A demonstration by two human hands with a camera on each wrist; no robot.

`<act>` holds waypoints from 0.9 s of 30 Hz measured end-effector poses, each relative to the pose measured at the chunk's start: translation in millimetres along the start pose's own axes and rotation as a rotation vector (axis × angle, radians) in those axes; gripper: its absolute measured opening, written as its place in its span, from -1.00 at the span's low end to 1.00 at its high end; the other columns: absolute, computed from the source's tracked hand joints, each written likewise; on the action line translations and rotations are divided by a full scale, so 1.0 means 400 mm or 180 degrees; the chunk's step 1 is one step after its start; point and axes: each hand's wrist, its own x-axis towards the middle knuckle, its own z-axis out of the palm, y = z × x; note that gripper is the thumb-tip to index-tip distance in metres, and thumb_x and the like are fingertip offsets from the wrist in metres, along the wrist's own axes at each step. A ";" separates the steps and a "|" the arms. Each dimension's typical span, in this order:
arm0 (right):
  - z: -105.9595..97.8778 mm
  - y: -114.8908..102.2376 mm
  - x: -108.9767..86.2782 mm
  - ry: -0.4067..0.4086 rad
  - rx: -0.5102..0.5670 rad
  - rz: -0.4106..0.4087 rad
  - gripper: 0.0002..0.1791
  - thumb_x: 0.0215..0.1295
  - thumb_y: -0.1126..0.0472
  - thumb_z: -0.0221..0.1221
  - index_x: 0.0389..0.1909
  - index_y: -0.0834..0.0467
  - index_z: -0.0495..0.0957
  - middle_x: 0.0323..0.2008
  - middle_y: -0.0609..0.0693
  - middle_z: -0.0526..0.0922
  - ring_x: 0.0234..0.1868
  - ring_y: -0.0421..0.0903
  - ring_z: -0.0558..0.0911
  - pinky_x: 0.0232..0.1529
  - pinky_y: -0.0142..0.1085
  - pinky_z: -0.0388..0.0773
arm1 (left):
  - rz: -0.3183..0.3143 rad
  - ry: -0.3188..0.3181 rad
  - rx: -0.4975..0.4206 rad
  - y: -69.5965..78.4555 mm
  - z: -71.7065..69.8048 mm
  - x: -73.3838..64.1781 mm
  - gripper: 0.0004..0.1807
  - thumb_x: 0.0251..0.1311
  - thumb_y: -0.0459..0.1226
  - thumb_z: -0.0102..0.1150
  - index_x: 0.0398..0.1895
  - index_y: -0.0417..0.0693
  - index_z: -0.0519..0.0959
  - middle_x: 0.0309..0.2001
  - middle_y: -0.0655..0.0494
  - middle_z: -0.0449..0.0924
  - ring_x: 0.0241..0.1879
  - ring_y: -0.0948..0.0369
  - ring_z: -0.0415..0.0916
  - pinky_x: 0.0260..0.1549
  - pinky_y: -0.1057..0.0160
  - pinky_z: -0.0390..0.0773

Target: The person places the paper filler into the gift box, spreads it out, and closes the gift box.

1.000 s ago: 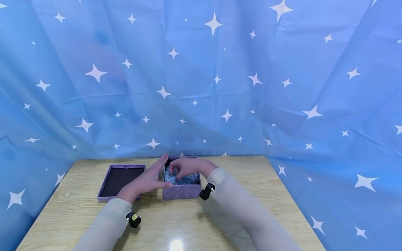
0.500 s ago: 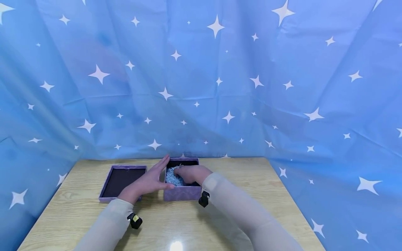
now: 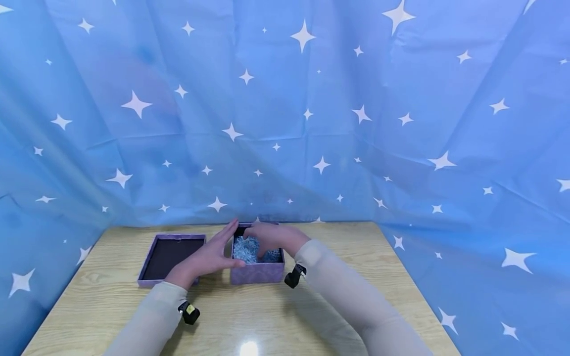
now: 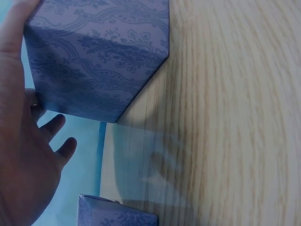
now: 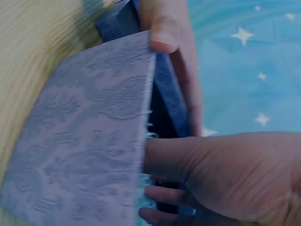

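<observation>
A purple patterned box (image 3: 257,273) holds light-blue shredded paper (image 3: 245,248) against its dark inside. My left hand (image 3: 213,254) spans the box's left side, thumb over the front rim and fingers reaching to the back corner. In the left wrist view the outer fingers are spread beside the box wall. My right hand (image 3: 269,238) reaches into the box over the shreds, thumb and fingers apart and pointing down. In the right wrist view its thumb (image 5: 169,155) passes behind the front wall; the fingertips are partly hidden there, close to the shreds.
The purple lid (image 3: 175,257) lies inside up on the wooden table (image 3: 356,267), left of the box and partly behind my left wrist. A blue star-patterned cloth (image 3: 285,123) hangs behind the table and along both sides.
My right hand pushed down into the box, shifting the shreds left, then rose again with fingers spread. Shreds now cover more of the box floor. The left hand stayed on the box.
</observation>
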 end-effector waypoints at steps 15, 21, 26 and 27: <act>0.034 0.028 0.025 0.0298 0.0012 -0.0155 -0.42 0.39 0.21 0.55 0.40 0.06 0.66 0.37 -0.04 0.66 0.38 -0.09 0.62 0.31 -0.25 0.60 | -0.0016 -0.0014 -0.0028 0.006 -0.005 -0.001 0.34 0.33 0.12 0.56 0.87 0.24 -0.26 0.84 0.07 -0.40 0.77 -0.18 -0.33 0.58 -0.47 0.05; 0.049 0.022 0.045 0.0592 0.0864 -0.0433 -0.73 0.38 0.23 0.54 -0.01 0.09 0.69 -0.11 -0.12 0.69 -0.10 -0.21 0.64 -0.03 -0.32 0.63 | -0.0041 -0.0011 -0.0038 -0.001 -0.007 -0.003 0.33 0.36 0.07 0.57 0.87 0.21 -0.26 0.84 0.07 -0.40 0.77 -0.20 -0.33 0.57 -0.48 0.06; 0.093 0.000 0.079 0.0703 0.0653 -0.0285 -0.71 0.34 0.18 0.58 -0.03 0.10 0.70 -0.16 -0.13 0.69 -0.15 -0.23 0.62 -0.04 -0.33 0.60 | 0.0042 0.0001 -0.0040 -0.003 -0.005 -0.002 0.32 0.36 0.10 0.55 0.87 0.12 -0.22 0.84 0.14 -0.40 0.77 -0.18 -0.35 0.60 -0.45 0.01; 0.102 -0.004 0.084 0.0728 0.0509 -0.0214 -0.69 0.34 0.14 0.58 -0.03 0.09 0.70 -0.14 -0.13 0.69 -0.13 -0.22 0.62 -0.01 -0.32 0.61 | 0.0059 -0.0002 -0.0044 -0.003 -0.005 -0.002 0.31 0.36 0.10 0.55 0.87 0.11 -0.22 0.84 0.15 -0.40 0.78 -0.18 -0.35 0.60 -0.44 0.00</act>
